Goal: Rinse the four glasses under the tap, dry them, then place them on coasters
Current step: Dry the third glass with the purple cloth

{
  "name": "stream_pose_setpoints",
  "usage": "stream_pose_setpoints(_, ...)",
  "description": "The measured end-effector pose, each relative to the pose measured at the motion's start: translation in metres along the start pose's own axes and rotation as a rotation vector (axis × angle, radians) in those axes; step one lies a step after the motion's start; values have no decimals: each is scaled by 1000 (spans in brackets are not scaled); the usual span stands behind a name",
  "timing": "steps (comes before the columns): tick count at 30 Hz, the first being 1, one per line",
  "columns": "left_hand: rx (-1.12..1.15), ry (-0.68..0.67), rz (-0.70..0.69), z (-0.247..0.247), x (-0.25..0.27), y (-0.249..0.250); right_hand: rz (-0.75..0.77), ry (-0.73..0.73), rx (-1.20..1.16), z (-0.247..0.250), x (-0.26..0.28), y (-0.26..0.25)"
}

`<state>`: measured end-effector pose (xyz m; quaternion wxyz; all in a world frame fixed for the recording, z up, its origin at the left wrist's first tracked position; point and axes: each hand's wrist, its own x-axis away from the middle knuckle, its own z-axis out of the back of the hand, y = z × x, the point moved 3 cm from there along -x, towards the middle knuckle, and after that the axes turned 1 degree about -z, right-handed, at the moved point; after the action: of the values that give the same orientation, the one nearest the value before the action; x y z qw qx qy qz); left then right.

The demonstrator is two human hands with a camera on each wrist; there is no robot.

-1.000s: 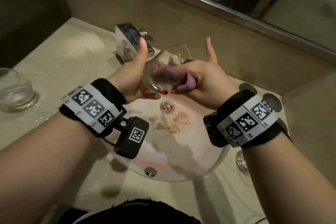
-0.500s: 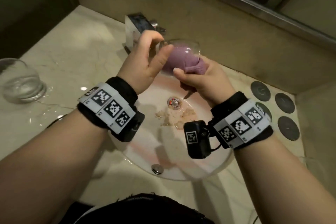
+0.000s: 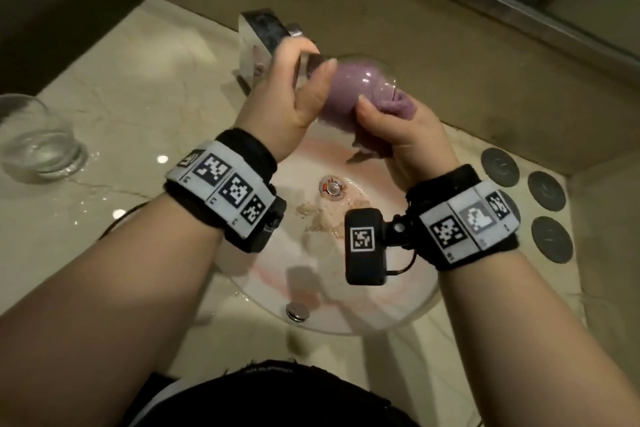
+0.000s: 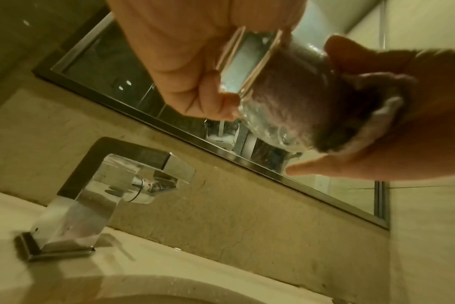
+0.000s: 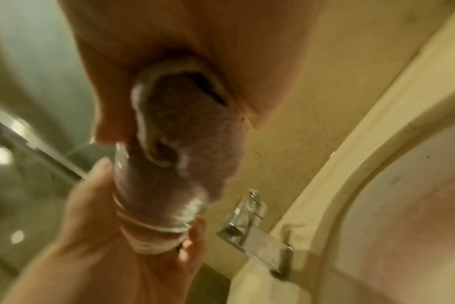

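The left hand (image 3: 294, 94) holds a glass (image 3: 360, 80) on its side above the sink (image 3: 346, 315), just in front of the tap (image 3: 263, 35). Its fingers (image 3: 320, 78) curl round the thick base end, thumb on the near side. The left wrist view shows the same grip, the base (image 4: 247, 63) pinched between thumb and fingers.

The right hand (image 3: 405, 135) grips a purple cloth (image 3: 349, 94), most of it stuffed into the glass through the mouth, which faces right. Its fingers are folded tight round the bunched cloth tail at the rim; the thumb lies against the glass wall. In the right wrist view the cloth (image 5: 190, 131) bulges out of the glass (image 5: 153, 207), though that picture is blurred.

A second glass (image 3: 38, 146) stands upright on the surface (image 3: 145, 87) at far left, well apart from the sink, with water drops around it. Three dark round coasters (image 3: 546, 188) lie on the surface right of the sink, near the wall. Pale scraps sit in the sink beside the drain (image 3: 333, 188).
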<state>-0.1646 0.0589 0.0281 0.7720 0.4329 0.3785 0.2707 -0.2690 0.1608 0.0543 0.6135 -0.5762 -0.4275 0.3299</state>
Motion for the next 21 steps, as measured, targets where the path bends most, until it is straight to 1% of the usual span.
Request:
stream_pose_setpoints(2, -8, -27, -85, 3, 2, 0, 32, 7, 59, -1, 4, -2)
stream_pose_setpoints(3, 13, -54, -94, 5, 4, 1, 59, 5, 109, -1, 6, -5)
stream_pose_setpoints(4, 45, -86, -82, 6, 7, 0, 90, 7, 175, 1, 8, -7)
stream_pose_setpoints(5, 107, -125, -31, 7, 10, -1, 133, -6, 270, 3, 11, -10)
stream_pose_setpoints(6, 213, -158, 72, 7, 12, -4, 202, -33, 418, 2, 13, -13)
stream_pose_setpoints(7, 353, -195, 236, 7, 14, -8, 276, -67, 578, 2, 14, -16)
stream_pose_setpoints(8, 490, -252, 413, 5, 15, -13, 336, -85, 699, 1, 15, -16)
stream_pose_setpoints(9, 612, -309, 559, 2, 17, -15, 382, -88, 792, -1, 16, -17)
stream_pose_setpoints(10, 668, -341, 648, -1, 19, -16, 420, -89, 847, -4, 18, -19)
stream_pose_setpoints(11, 695, -346, 696, -2, 21, -17, 442, -92, 877, -7, 19, -18)
stream_pose_setpoints(12, 702, -321, 708, -4, 22, -18, 449, -95, 896, -9, 21, -15)
stream_pose_setpoints(13, 697, -274, 695, -4, 23, -19, 428, -104, 902, -10, 21, -10)
stream_pose_setpoints(14, 642, -214, 655, -3, 25, -19, 390, -107, 885, -11, 21, -6)
stream_pose_setpoints(15, 544, -168, 588, -2, 26, -18, 321, -95, 800, -12, 21, -2)
stream_pose_setpoints(16, 424, -141, 489, 0, 27, -16, 233, -61, 616, -13, 20, 2)
stream_pose_setpoints(18, 239, -137, 227, 3, 30, -8, 86, 47, 79, -14, 20, 11)
stream_pose_setpoints(19, 189, -145, 112, 4, 33, -5, 49, 90, -87, -15, 21, 16)
stream_pose_setpoints(20, 174, -153, 38, 4, 35, -6, 29, 111, -124, -17, 24, 20)
stream_pose_setpoints(21, 177, -155, 16, 6, 37, -7, 10, 120, -92, -19, 26, 24)
